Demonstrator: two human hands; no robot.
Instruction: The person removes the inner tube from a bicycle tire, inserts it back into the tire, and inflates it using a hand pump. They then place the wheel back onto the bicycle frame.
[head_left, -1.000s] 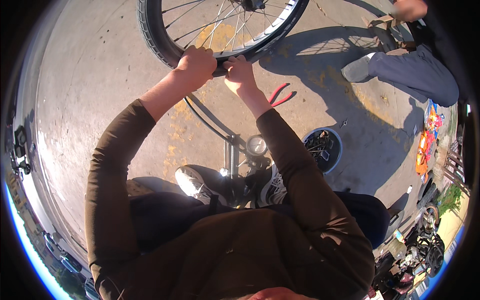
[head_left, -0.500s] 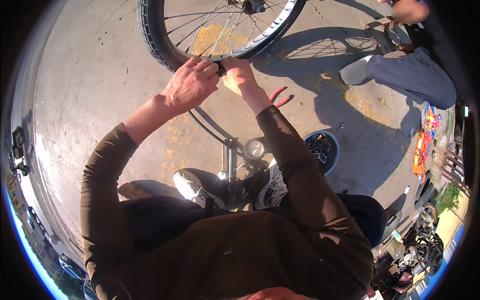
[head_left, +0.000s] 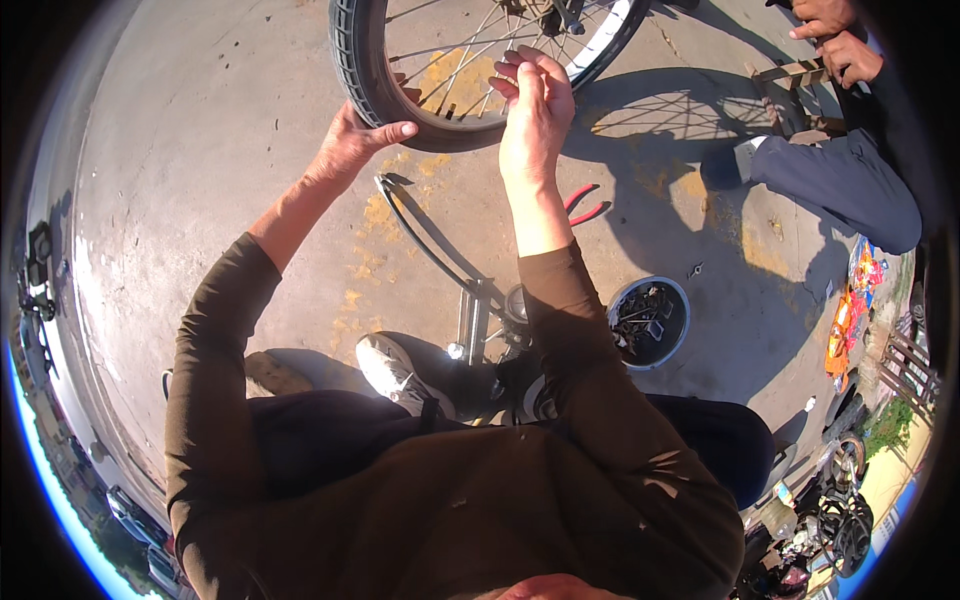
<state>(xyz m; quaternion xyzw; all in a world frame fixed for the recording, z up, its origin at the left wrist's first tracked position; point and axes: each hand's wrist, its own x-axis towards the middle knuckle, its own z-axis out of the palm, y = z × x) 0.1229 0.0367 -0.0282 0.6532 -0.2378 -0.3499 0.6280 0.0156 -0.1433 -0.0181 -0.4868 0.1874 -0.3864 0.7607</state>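
Observation:
A spoked bicycle wheel with a black tire (head_left: 360, 70) fills the top middle. My left hand (head_left: 355, 140) grips the tire's lower left, thumb on the outer tread and fingers behind it. My right hand (head_left: 535, 115) is raised over the lower spokes beside the rim, fingers apart and loosely curled, holding nothing that I can see. Below the wheel lie a floor pump's hose (head_left: 418, 233) and red-handled pliers (head_left: 588, 210). The pump's body (head_left: 470, 330) and round gauge (head_left: 515, 303) are between my shoes, partly behind my right arm.
A blue-rimmed bucket of small metal parts (head_left: 648, 322) sits to the right. Another person's leg (head_left: 830, 180) and hands (head_left: 850, 55) are at upper right, beside a wooden stool (head_left: 785, 85). Orange bags (head_left: 845, 315) and bikes (head_left: 845, 520) lie along the right side.
The wheel has shifted right in the picture. My left hand has moved to the tire's lower left. My right hand has let go of the tire and risen toward the spokes, fingers spreading.

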